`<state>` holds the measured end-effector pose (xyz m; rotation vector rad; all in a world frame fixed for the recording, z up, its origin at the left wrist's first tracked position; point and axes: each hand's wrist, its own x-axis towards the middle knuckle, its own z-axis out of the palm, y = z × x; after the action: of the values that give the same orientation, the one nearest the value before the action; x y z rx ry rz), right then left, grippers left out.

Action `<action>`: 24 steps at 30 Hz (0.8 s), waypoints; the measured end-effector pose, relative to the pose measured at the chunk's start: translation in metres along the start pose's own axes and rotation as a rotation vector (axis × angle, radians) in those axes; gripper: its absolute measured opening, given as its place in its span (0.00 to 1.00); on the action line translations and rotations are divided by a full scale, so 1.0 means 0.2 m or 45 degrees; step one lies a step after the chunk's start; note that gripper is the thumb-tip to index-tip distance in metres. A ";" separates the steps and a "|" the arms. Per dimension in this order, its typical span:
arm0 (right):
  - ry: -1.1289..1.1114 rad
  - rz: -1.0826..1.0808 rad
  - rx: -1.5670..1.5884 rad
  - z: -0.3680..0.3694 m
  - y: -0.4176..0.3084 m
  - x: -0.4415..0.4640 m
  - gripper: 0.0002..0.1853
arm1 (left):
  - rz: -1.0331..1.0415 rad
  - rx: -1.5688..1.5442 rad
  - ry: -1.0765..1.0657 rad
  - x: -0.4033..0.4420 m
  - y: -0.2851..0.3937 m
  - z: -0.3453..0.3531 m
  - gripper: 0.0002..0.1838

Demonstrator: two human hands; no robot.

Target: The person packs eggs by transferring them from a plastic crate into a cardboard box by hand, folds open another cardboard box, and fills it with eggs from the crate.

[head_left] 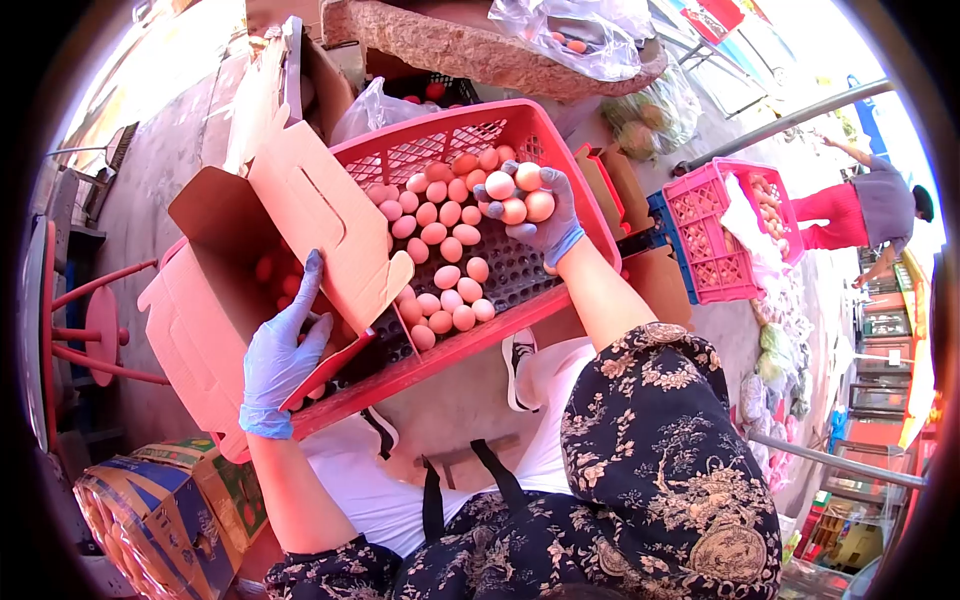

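Note:
In a blue glove, my right hand (548,215) holds several eggs (527,192) between its fingers and palm, above the right part of a red plastic basket (575,170). Many brown eggs (447,276) lie in the basket on a dark dimpled tray (505,268). An open cardboard box (195,320) rests on the basket's left part, with some eggs inside in shadow. My left hand (285,355), also gloved, is at the box's front edge, its index finger stretched up along the opening and the thumb apart.
Pink and blue crates (712,235) with eggs stand at the right, near another person (880,205). A taped carton (160,515) is at the lower left, a red stool (100,335) at the left. A stone-like ledge (450,45) with plastic bags (590,35) lies beyond the basket.

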<state>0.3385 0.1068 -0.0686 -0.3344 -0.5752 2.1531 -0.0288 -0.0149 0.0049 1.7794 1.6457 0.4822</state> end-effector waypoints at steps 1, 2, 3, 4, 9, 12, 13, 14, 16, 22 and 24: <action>-0.145 -0.013 0.114 0.01 -0.01 0.02 0.23 | -0.006 0.017 -0.009 0.00 0.01 0.00 0.38; -0.168 -0.067 0.138 0.02 -0.01 0.04 0.23 | 0.002 0.013 -0.010 0.01 0.01 0.00 0.38; -0.191 -0.115 0.170 0.05 0.01 0.05 0.23 | 0.001 0.012 -0.013 0.01 0.02 -0.01 0.38; -0.214 -0.163 0.202 0.07 0.02 0.06 0.23 | -0.001 0.011 -0.016 0.02 0.02 -0.01 0.39; -0.066 -0.158 0.095 0.17 0.07 0.08 0.22 | 0.061 0.068 0.011 -0.02 -0.02 -0.02 0.40; 0.020 -0.067 -0.040 0.30 0.07 0.05 0.21 | 0.086 0.143 -0.021 -0.07 -0.06 -0.06 0.40; 0.026 -0.038 -0.098 0.40 0.08 0.06 0.21 | 0.067 0.202 -0.039 -0.11 -0.08 -0.07 0.40; -0.025 -0.014 -0.162 0.49 0.08 0.06 0.22 | 0.083 0.258 -0.061 -0.11 -0.10 -0.08 0.41; -0.200 0.091 -0.214 0.71 0.06 0.12 0.26 | 0.114 0.290 -0.069 -0.15 -0.12 -0.10 0.42; -0.221 0.525 -0.427 1.38 0.28 0.45 0.23 | 0.098 0.329 -0.144 -0.22 -0.15 -0.14 0.42; -0.141 0.547 -0.939 1.50 0.44 0.60 0.24 | 0.130 0.320 -0.119 -0.23 -0.17 -0.14 0.41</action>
<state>0.0788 0.0723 0.1394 -0.7954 -1.4735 2.2930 -0.0792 -0.0549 0.0100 2.0436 1.6134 0.2406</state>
